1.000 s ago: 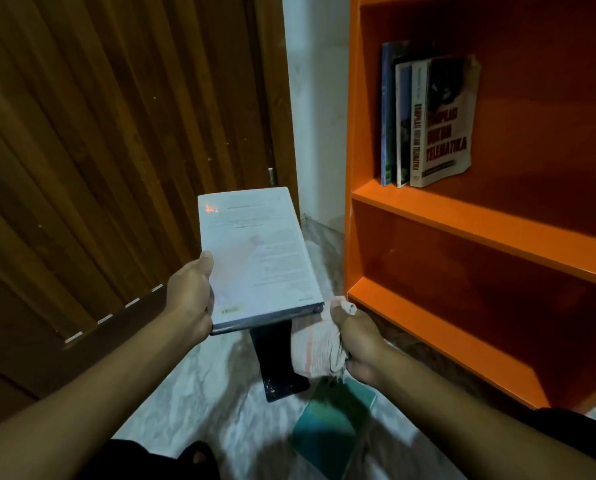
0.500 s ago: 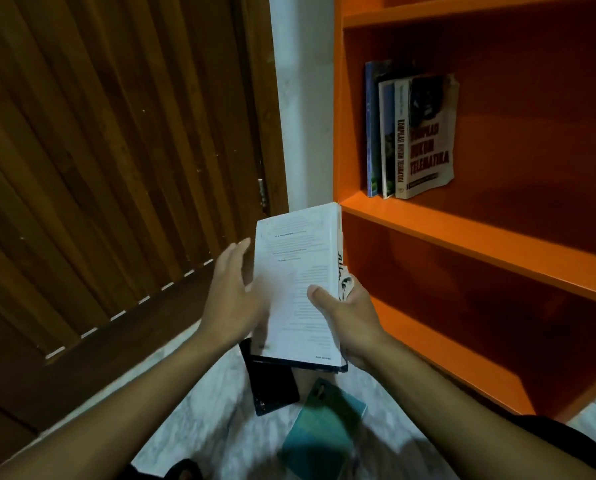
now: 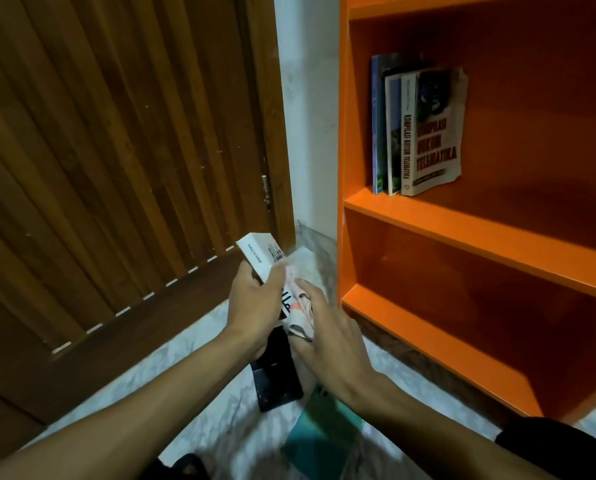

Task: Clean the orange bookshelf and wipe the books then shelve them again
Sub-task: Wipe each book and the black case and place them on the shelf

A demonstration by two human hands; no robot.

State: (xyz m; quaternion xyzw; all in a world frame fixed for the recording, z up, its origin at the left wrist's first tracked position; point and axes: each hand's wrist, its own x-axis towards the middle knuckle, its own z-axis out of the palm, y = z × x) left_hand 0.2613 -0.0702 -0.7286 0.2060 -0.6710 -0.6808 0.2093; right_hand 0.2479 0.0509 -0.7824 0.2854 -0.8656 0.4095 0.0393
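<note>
The white book sits tilted in my left hand, spine up, low in front of the door and just left of the orange bookshelf. My left fingers curl round its lower half, thumb across the cover; only the top corner shows clear of the hand. My right hand presses a crumpled cloth against the book's face, fingers bent over the cloth and gripping it.

The risk I see is the grip: I hold the book near one end, so a firm wipe from the right could lever it out of my left hand and drop it onto the floor. Below my wrists lie a black book and a teal book, so a fall would land on them and could bend a cover.

On the middle shelf three books stand together at the left end, the outermost with a worn, curling cover and nothing propping it on the right. If I push the white book in carelessly beside them, I judge that cover could crease further, or the row could tip over.
</note>
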